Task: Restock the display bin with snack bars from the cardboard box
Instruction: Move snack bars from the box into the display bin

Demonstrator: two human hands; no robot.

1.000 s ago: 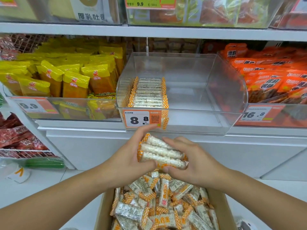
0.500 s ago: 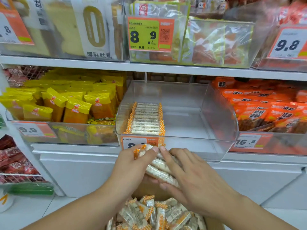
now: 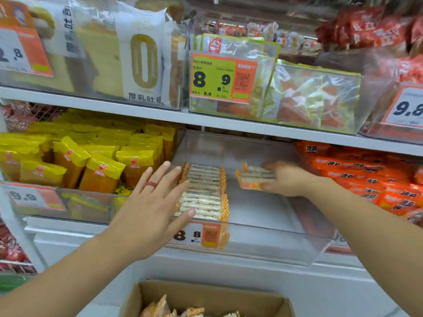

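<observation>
Right hand (image 3: 288, 179) fingers grasp small stack of orange-edged wrapped snack bars (image 3: 256, 177), inside clear plastic display bin (image 3: 263, 248), right of existing bar row (image 3: 203, 193). Left hand (image 3: 151, 202) fingers straight, spread beside row. Brown cardboard box (image 3: 206, 294) below, bars inside.

"8.8" on the display bin's price tag (image 3: 198, 235); "8 9" on the upper shelf tag (image 3: 223, 78).

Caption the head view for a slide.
Right hand places snack bars inside clear display bin; open left hand hovers.
</observation>
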